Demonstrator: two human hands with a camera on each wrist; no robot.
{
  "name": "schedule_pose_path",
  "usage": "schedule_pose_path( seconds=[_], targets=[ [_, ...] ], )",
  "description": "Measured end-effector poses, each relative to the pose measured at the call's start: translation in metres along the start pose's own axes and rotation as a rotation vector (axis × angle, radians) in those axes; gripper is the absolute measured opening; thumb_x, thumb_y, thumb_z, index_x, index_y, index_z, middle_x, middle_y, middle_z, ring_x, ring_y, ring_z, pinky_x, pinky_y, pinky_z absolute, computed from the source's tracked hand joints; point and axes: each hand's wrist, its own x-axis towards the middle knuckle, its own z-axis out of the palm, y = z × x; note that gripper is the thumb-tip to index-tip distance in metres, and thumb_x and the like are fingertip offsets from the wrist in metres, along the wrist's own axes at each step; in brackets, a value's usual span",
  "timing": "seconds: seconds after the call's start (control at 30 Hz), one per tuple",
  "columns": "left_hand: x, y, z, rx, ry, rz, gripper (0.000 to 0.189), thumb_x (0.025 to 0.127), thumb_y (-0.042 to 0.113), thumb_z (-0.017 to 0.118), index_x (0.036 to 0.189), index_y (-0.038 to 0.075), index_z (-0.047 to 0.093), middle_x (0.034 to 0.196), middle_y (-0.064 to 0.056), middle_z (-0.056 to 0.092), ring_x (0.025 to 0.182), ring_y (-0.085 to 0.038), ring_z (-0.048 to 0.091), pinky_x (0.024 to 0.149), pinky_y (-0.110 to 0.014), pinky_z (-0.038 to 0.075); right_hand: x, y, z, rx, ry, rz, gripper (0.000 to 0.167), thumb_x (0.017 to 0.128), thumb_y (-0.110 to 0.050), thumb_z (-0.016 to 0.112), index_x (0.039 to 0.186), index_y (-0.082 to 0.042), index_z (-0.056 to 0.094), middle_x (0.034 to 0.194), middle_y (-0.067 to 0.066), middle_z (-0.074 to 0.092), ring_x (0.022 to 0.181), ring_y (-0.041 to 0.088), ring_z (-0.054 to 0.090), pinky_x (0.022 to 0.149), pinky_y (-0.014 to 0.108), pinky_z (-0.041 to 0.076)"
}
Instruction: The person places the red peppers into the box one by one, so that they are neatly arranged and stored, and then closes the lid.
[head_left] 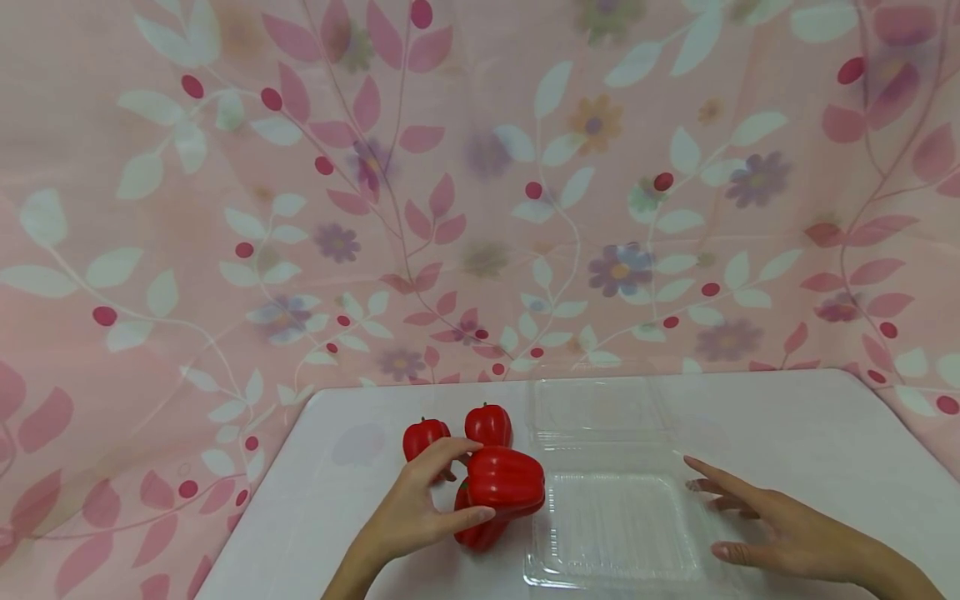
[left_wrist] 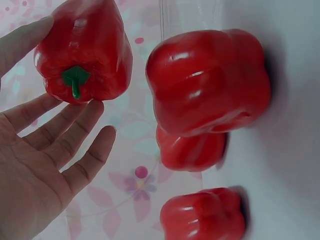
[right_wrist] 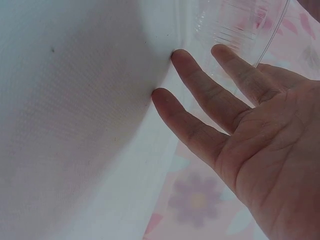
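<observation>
We pinch a red bell pepper (head_left: 506, 477) just left of the clear container (head_left: 558, 577).
It looks light, firm and glossy, so we judge that it could slip; a hold across its broad sides, away from the green stem (left_wrist: 76, 80), should suit it. Our left hand (head_left: 416, 500) pinches it between thumb and fingers; our right hand (head_left: 787, 529), fingers extended and loosely spread, is just right of the container, and we cannot tell whether it touches the rim. Below the held one, also left of the container, a lower pepper (head_left: 476, 532) rests on the tabletop (head_left: 300, 500); two rear peppers (head_left: 488, 425) stand farther back. Behind the container rises a floral cloth (head_left: 487, 167).
</observation>
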Motion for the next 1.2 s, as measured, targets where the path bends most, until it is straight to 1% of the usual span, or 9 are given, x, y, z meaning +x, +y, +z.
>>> schedule_pose_path(
  seconds=[0.1, 0.2, 0.33, 0.4, 0.57, 0.63, 0.8, 0.97, 1.2],
  targets=[
    [0.001, 0.001, 0.003, -0.006, -0.006, 0.004, 0.067, 0.073, 0.038, 0.086, 0.131, 0.026, 0.056, 0.118, 0.016, 0.059, 0.102, -0.012, 0.058, 0.078, -0.037, 0.057, 0.0, 0.001, 0.0, 0.019, -0.013, 0.005, 0.081, 0.094, -0.021, 0.068, 0.158, -0.013, 0.019, 0.14, 0.015, 0.052, 0.116, 0.014, 0.059, 0.085, 0.028, 0.053],
    [0.001, 0.003, 0.005, -0.007, -0.007, 0.007, 0.065, 0.074, 0.039, 0.086, 0.13, 0.028, 0.055, 0.119, 0.016, 0.059, 0.102, -0.011, 0.058, 0.077, -0.039, 0.057, 0.001, 0.001, -0.001, 0.029, -0.024, 0.016, 0.08, 0.095, -0.022, 0.067, 0.158, -0.014, 0.019, 0.141, 0.014, 0.051, 0.116, 0.013, 0.059, 0.085, 0.028, 0.053],
    [0.003, 0.004, 0.008, -0.009, -0.01, -0.002, 0.063, 0.074, 0.04, 0.086, 0.129, 0.03, 0.056, 0.118, 0.017, 0.059, 0.103, -0.011, 0.058, 0.077, -0.037, 0.057, 0.001, 0.001, -0.001, 0.032, -0.03, 0.006, 0.079, 0.096, -0.021, 0.065, 0.158, -0.014, 0.018, 0.141, 0.014, 0.051, 0.115, 0.014, 0.06, 0.085, 0.028, 0.053],
    [0.004, 0.005, 0.01, -0.011, -0.013, -0.01, 0.062, 0.074, 0.04, 0.085, 0.128, 0.03, 0.056, 0.117, 0.018, 0.059, 0.103, -0.011, 0.057, 0.077, -0.036, 0.057, 0.002, 0.001, -0.001, 0.032, -0.032, -0.002, 0.078, 0.096, -0.02, 0.065, 0.158, -0.014, 0.017, 0.14, 0.016, 0.051, 0.115, 0.015, 0.06, 0.085, 0.028, 0.053],
    [0.006, 0.007, 0.016, -0.029, -0.02, -0.011, 0.062, 0.075, 0.04, 0.085, 0.129, 0.029, 0.056, 0.117, 0.015, 0.059, 0.102, -0.01, 0.059, 0.078, -0.035, 0.057, 0.002, 0.0, -0.001, 0.043, -0.028, 0.044, 0.076, 0.097, -0.022, 0.064, 0.158, -0.019, 0.019, 0.14, 0.016, 0.051, 0.114, 0.015, 0.061, 0.087, 0.029, 0.053],
    [0.007, 0.007, 0.018, -0.044, -0.025, -0.009, 0.062, 0.076, 0.039, 0.085, 0.129, 0.028, 0.056, 0.118, 0.013, 0.059, 0.101, -0.011, 0.06, 0.078, -0.036, 0.057, 0.002, -0.001, -0.001, 0.044, -0.028, 0.05, 0.076, 0.097, -0.023, 0.064, 0.158, -0.02, 0.019, 0.14, 0.016, 0.051, 0.114, 0.014, 0.061, 0.087, 0.029, 0.053],
    [0.009, 0.01, 0.024, -0.076, -0.043, -0.02, 0.063, 0.076, 0.037, 0.085, 0.131, 0.026, 0.056, 0.12, 0.01, 0.059, 0.098, -0.014, 0.062, 0.077, -0.036, 0.058, 0.003, 0.001, -0.001, 0.042, -0.032, 0.026, 0.075, 0.098, -0.02, 0.062, 0.158, -0.016, 0.017, 0.141, 0.018, 0.05, 0.113, 0.013, 0.061, 0.085, 0.028, 0.053],
    [0.01, 0.011, 0.031, -0.076, -0.064, -0.041, 0.064, 0.076, 0.04, 0.084, 0.131, 0.028, 0.055, 0.12, 0.011, 0.059, 0.096, -0.014, 0.063, 0.077, -0.034, 0.057, 0.003, 0.002, -0.001, 0.043, -0.029, 0.031, 0.075, 0.098, -0.021, 0.062, 0.158, -0.015, 0.017, 0.141, 0.018, 0.05, 0.113, 0.013, 0.061, 0.085, 0.028, 0.053],
    [0.014, 0.013, 0.041, -0.077, -0.085, -0.004, 0.064, 0.075, 0.041, 0.084, 0.131, 0.029, 0.055, 0.12, 0.011, 0.059, 0.096, -0.012, 0.063, 0.079, -0.033, 0.057, 0.003, 0.001, -0.002, 0.035, -0.039, 0.052, 0.075, 0.099, -0.023, 0.062, 0.158, -0.018, 0.016, 0.14, 0.02, 0.05, 0.112, 0.012, 0.061, 0.084, 0.027, 0.053]
  ],
)
